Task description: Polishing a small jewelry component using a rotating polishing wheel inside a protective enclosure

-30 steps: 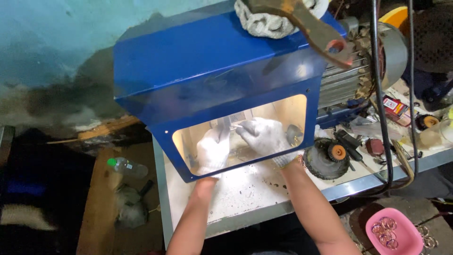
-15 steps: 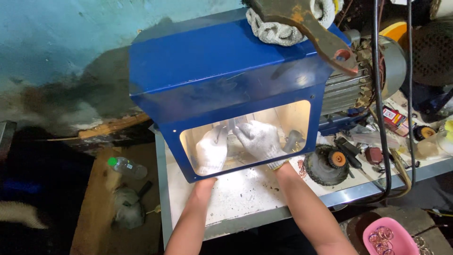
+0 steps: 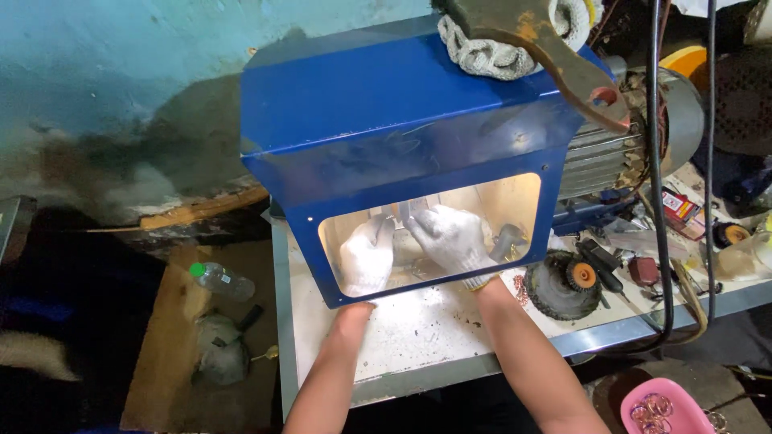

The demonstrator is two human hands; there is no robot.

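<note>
Nearest us, a pink bowl (image 3: 658, 406) of small rings sits low on the right, below the table (image 3: 418, 341). Our forearms reach over the dusty top into the blue hood (image 3: 386, 104). Behind its window, our gloved left hand (image 3: 366, 255) and right hand (image 3: 450, 239) curl together around something small; what they pinch, we cannot tell. A black wheel (image 3: 560, 286) lies just right. A rusty lever (image 3: 547, 44) rests on a rag (image 3: 486, 50) atop.
</note>
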